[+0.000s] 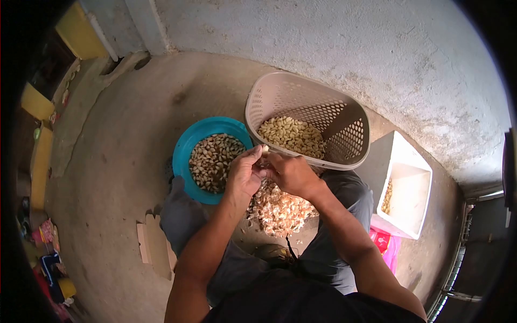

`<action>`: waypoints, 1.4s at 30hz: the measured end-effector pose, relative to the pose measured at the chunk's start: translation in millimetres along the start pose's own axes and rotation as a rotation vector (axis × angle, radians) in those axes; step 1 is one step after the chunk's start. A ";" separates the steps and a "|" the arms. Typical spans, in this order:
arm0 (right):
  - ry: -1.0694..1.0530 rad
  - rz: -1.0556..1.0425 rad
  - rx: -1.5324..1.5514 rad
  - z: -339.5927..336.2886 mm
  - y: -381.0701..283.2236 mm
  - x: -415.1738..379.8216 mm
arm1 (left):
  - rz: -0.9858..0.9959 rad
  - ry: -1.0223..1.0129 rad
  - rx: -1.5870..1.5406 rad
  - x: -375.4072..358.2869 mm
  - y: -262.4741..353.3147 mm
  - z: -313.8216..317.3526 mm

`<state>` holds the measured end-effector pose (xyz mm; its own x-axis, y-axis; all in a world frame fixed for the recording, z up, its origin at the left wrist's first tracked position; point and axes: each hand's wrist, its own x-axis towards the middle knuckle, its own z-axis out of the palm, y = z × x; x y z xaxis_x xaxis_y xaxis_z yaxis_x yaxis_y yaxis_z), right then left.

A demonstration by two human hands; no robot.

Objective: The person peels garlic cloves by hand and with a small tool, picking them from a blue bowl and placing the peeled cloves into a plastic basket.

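Observation:
My left hand point(245, 171) pinches a pale cashew nut point(265, 148) at its fingertips. Close against it, my right hand point(292, 173) has its fingers bent and pressed together; what they grip is hidden. To the left, a blue basin point(183, 171) holds many cashews point(207, 167) with brown patches of skin. Beyond my right hand stands a beige perforated basket point(347, 126) with pale peeled cashews point(291, 134) in its bottom. Below my hands, between the legs, lies a heap of papery skins point(280, 209).
A white box point(412, 185) with some nuts inside stands at the right, beside a pink bag point(389, 247). A flattened piece of cardboard point(156, 245) lies on the concrete floor point(118, 161) at the left. A wall point(377, 48) rises behind the basket.

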<state>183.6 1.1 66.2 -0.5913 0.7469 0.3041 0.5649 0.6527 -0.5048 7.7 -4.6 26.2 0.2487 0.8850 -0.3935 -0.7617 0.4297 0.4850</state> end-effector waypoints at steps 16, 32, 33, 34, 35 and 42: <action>0.048 0.459 0.920 -23.2 17.8 6.8 | 0.106 -0.103 0.288 -1.0 -2.3 9.2; 0.105 0.584 1.513 -3.7 30.8 6.7 | 0.167 -0.096 0.333 -8.0 -2.2 18.2; 0.109 0.581 1.504 -2.6 32.6 7.1 | 0.172 -0.091 0.343 -8.5 -2.2 18.0; 0.115 0.578 1.495 -1.0 35.4 7.2 | 0.177 -0.086 0.353 -8.7 -2.1 18.1; 0.122 0.575 1.486 -0.2 37.6 6.9 | 0.181 -0.083 0.364 -8.5 -2.1 18.5; 0.099 0.644 1.420 -6.9 33.4 9.0 | 0.273 -0.054 0.488 -7.8 -4.2 18.0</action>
<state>201.1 30.5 57.6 -0.4013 0.8855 -0.2342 -0.3213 -0.3755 -0.8693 19.7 -10.1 41.2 0.1213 0.9782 -0.1684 -0.4405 0.2051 0.8740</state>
